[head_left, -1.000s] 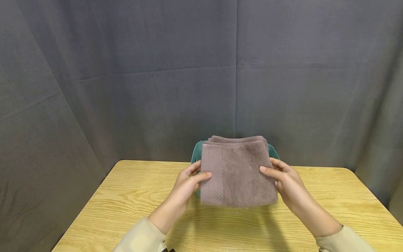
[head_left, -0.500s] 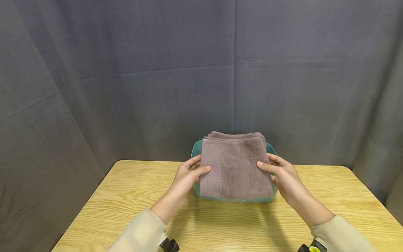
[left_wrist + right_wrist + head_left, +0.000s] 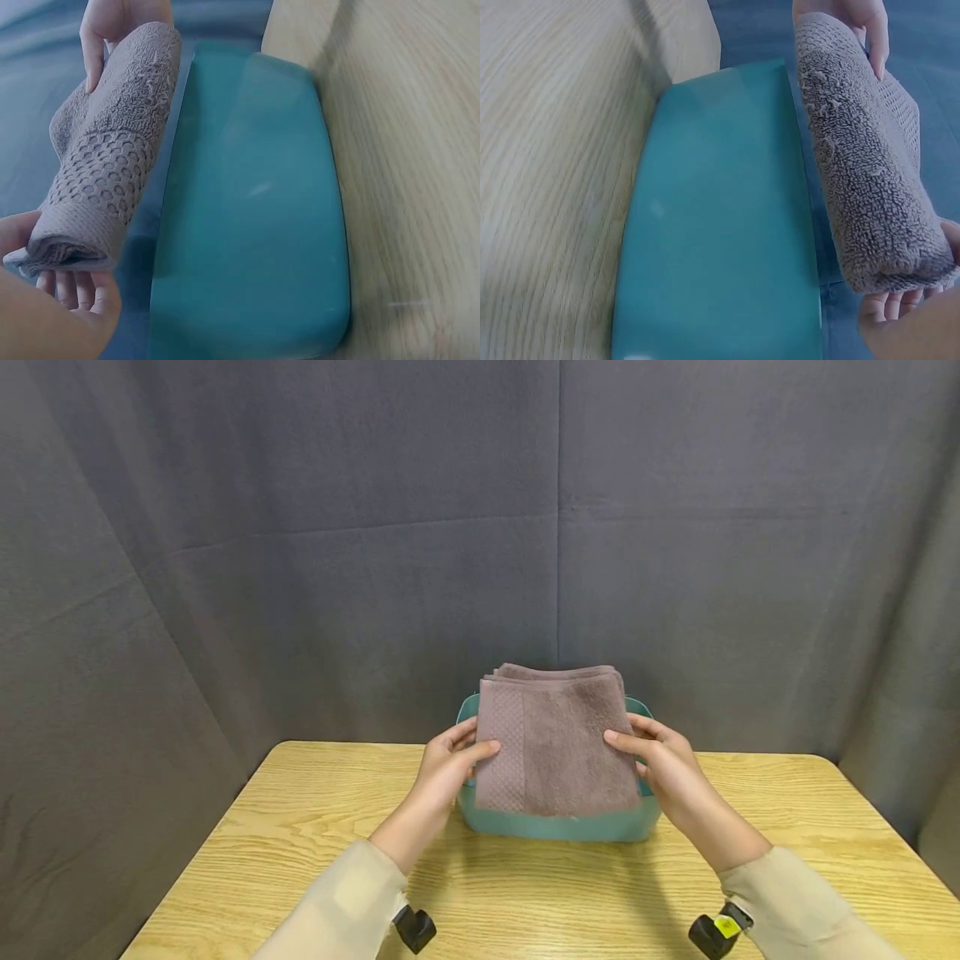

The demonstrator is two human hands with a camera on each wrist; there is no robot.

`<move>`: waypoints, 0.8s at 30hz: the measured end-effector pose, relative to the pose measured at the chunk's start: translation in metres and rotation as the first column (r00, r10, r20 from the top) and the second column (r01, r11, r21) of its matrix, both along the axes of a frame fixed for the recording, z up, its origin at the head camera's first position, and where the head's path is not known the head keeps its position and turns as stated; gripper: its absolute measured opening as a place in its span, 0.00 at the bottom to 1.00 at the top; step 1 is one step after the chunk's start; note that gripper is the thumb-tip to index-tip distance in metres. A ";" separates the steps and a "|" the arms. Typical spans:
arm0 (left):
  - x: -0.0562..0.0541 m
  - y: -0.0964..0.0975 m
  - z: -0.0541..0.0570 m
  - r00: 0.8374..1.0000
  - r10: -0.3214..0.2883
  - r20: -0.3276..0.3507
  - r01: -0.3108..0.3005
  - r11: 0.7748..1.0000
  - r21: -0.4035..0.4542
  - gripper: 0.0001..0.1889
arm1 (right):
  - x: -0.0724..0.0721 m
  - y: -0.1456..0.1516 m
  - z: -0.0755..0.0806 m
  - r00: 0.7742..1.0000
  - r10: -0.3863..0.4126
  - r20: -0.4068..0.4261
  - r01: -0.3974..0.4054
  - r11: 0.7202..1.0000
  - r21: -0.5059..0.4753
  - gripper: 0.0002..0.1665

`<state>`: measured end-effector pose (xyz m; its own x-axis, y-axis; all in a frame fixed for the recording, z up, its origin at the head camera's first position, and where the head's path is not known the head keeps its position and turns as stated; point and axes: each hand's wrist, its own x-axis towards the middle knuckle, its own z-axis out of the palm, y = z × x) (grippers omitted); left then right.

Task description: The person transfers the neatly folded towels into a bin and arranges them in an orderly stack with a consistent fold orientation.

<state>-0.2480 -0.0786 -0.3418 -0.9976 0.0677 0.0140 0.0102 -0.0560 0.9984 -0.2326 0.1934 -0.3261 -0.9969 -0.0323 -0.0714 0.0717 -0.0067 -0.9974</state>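
Note:
A folded mauve towel (image 3: 566, 747) with a patterned band along its left side is held up between both hands. My left hand (image 3: 444, 768) grips its left edge, thumb on the near face and fingers behind. On the opposite edge, my right hand (image 3: 663, 760) pinches the towel in the same way. Behind and below it stands a teal plastic basket (image 3: 558, 827), partly covered by the towel. Both wrist views show the towel (image 3: 112, 150) raised above the rim of the basket (image 3: 720, 217), apart from its front wall. The basket's inside is hidden.
The basket rests on a light wood-grain table (image 3: 315, 827) with rounded far corners, near its back edge. Grey curtains (image 3: 375, 568) hang behind and along the sides. Dark wrist cameras (image 3: 415, 929) hang below the sleeves.
Both hands have lifted the towel and moved it farther away, slightly leftward. More of the basket's front wall now shows beneath it. The grip looks the same.

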 end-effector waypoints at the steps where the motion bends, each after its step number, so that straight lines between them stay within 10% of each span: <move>1: -0.001 0.000 0.000 1.000 0.003 0.003 -0.003 1.000 0.003 0.31 | -0.001 -0.001 0.000 1.000 0.000 0.004 0.000 1.000 0.000 0.43; 24: -0.027 0.014 0.004 0.999 0.036 0.005 -0.035 0.998 -0.054 0.28 | -0.021 -0.001 0.007 0.993 -0.115 -0.012 0.115 0.975 0.189 0.40</move>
